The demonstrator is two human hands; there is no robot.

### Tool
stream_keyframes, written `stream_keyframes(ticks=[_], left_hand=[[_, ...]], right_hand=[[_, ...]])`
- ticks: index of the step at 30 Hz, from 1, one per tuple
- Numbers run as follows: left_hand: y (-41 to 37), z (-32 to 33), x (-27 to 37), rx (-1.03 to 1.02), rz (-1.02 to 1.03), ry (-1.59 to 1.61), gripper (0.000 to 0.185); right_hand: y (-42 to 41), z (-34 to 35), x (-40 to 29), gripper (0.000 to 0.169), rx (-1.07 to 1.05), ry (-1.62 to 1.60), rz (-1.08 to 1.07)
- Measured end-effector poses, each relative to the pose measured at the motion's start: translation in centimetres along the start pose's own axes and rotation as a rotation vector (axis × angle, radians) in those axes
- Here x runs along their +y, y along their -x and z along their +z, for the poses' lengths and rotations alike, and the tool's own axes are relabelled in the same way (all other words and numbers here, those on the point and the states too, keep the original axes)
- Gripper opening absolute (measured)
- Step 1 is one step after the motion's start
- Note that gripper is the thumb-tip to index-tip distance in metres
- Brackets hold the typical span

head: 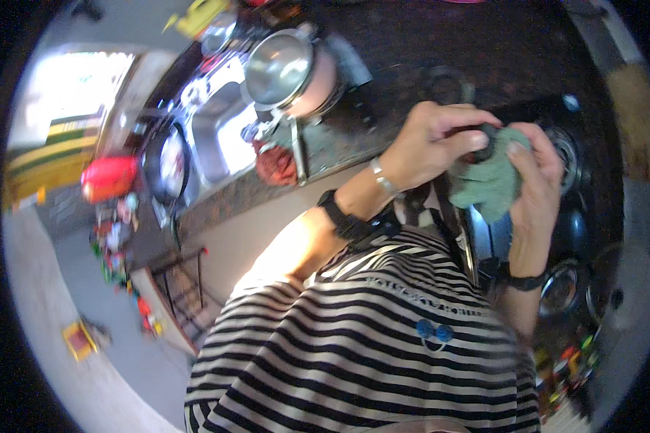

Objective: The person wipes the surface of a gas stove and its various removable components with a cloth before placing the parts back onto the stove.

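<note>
My left hand (pixel 439 135) grips a small dark round object (pixel 486 143), too blurred to name, between thumb and fingers. Against its right side my right hand (pixel 539 168) holds a green cloth (pixel 487 178), whose lower part hangs down. Both hands are close together in front of a black gas stove (pixel 566 208). The object's lower part is hidden by my fingers and the cloth.
To the left on the dark countertop (pixel 390 40) stand stacked metal pots (pixel 279 67). Beside them lie a reddish-brown bundle (pixel 276 164) and a metal-handled utensil (pixel 299 151). Farther left are a steel sink (pixel 208 132) and a black pan (pixel 181 162).
</note>
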State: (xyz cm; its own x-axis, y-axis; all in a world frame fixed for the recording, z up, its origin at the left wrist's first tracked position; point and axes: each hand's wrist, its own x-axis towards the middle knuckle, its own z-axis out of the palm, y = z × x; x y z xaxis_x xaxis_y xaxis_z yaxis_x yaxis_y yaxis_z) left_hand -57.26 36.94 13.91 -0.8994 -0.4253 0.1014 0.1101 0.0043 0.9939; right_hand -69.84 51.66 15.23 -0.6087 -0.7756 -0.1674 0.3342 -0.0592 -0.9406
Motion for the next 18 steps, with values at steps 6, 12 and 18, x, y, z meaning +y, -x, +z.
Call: stream_keyframes(ticks=[6,12,18], left_hand=[[3.3,1.8,-1.9,-0.011,0.022,-0.134,0.028],[5.0,3.1,-4.5,0.153,-0.02,-0.682,0.025],[6.0,1.8,-6.0,0.547,-0.591,0.434,0.014]], right_hand=[[-0.9,-0.8,2.8,0.01,-0.008,0.059,0.075],[0.7,-0.2,4.4,0.011,-0.275,0.68,-0.236],[2.7,-1.0,3.3,0.012,-0.059,0.545,-0.129]])
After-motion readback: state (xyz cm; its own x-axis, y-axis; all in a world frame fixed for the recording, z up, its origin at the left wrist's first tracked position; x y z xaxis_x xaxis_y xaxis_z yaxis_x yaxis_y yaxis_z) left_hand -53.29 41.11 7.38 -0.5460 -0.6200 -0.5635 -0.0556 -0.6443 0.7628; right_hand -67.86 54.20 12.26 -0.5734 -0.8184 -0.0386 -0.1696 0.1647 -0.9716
